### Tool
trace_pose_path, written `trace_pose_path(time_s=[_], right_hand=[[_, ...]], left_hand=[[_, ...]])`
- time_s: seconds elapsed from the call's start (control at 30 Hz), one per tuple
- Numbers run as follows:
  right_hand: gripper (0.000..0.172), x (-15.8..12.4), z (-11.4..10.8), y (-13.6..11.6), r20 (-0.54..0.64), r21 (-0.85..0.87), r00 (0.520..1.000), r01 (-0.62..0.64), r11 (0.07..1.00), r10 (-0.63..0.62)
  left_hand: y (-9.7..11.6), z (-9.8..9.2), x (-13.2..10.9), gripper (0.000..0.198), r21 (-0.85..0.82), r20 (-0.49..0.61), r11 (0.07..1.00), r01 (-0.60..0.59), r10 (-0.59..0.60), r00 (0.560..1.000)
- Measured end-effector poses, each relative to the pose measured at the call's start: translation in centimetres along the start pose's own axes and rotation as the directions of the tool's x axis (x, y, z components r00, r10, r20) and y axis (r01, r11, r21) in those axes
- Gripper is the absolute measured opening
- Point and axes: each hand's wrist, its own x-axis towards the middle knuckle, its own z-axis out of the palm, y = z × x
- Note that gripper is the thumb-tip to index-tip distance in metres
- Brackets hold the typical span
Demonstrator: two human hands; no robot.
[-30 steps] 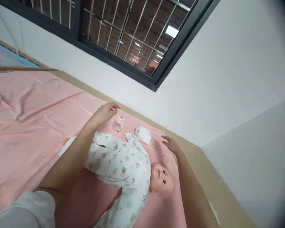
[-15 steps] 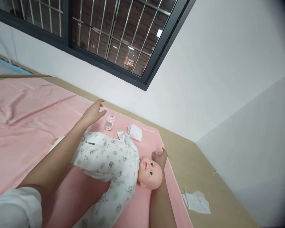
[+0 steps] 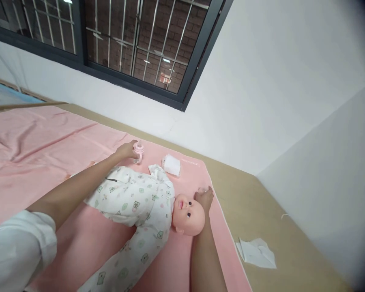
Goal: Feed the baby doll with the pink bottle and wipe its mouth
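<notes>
My left hand is closed on the side of a small pink-and-clear baby bottle with a handle. The bottle stands about upright at the blanket's far edge; whether its base touches the cloth I cannot tell. My right hand, beyond the doll's head, has its fingers curled round a small clear plastic cap-like piece. Between my arms lies a baby doll on its back, face up, in a white patterned outfit. My left forearm crosses over the doll's lower body.
A white packet of tissues lies near the doll's sleeve. A pink blanket covers most of the tan surface. A crumpled white tissue is at the right. A wall and barred window stand behind.
My left hand has moved from open beside the bottle to closed on it. My right hand keeps its clear piece. The view has shifted slightly.
</notes>
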Motion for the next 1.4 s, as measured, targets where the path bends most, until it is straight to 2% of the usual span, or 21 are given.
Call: trace_pose_path(time_s=[0.2,0.37,0.53,0.7,0.8,0.9,1.0,1.1,1.2,1.3,1.4], right_hand=[[0.076,0.0,-0.1,0.0,-0.009,0.009,1.0,0.003,1.0,-0.003],[0.074,0.2,-0.1,0.3,-0.002,0.054,1.0,-0.011,0.998,0.012],[0.077,0.3,-0.3,0.6,-0.006,0.149,0.999,-0.045,0.988,0.047],[0.076,0.4,-0.7,0.5,0.005,0.179,0.997,-0.076,0.981,0.076],[0.073,0.7,-1.6,-0.3,0.054,0.311,0.989,-0.147,0.939,0.137],[0.071,0.9,-3.2,-2.0,0.173,0.515,0.974,-0.218,0.829,0.149],[0.066,0.8,-5.6,-4.7,0.234,0.637,0.971,-0.195,0.745,0.055],[0.063,-0.4,-7.8,-8.3,0.262,0.695,0.962,-0.136,0.706,-0.073],[0.058,-3.0,-9.2,-12.5,0.24,0.696,0.949,-0.021,0.718,-0.205],[0.051,-6.7,-9.4,-16.2,0.228,0.736,0.893,0.104,0.669,-0.389],[0.048,-9.8,-8.8,-18.5,0.226,0.783,0.842,0.142,0.605,-0.489]], left_hand=[[-0.2,1.8,1.3,0.071,-0.104,0.017,0.995,-0.005,0.007,1.0],[-0.5,1.9,1.7,0.062,-0.183,0.011,0.983,-0.009,0.012,1.0],[0.3,1.0,1.2,0.065,-0.225,0.008,0.973,-0.04,0.042,0.999],[2.8,-0.7,-1.1,0.069,-0.273,-0.022,0.956,-0.108,0.106,0.994],[4.4,-1.7,-2.9,0.065,-0.297,-0.026,0.941,-0.161,0.16,0.987],[5.7,-2.5,-4.6,0.067,-0.301,-0.02,0.933,-0.196,0.199,0.98],[6.8,-3.0,-6.4,0.068,-0.291,-0.022,0.921,-0.258,0.263,0.965],[7.8,-3.7,-8.3,0.072,-0.249,-0.009,0.911,-0.328,0.336,0.942],[8.7,-4.5,-10.1,0.075,-0.153,0.012,0.906,-0.396,0.402,0.916],[9.3,-5.0,-11.7,0.075,-0.105,0.007,0.869,-0.483,0.486,0.874],[9.7,-5.1,-13.0,0.075,-0.096,0.018,0.834,-0.543,0.547,0.837]])
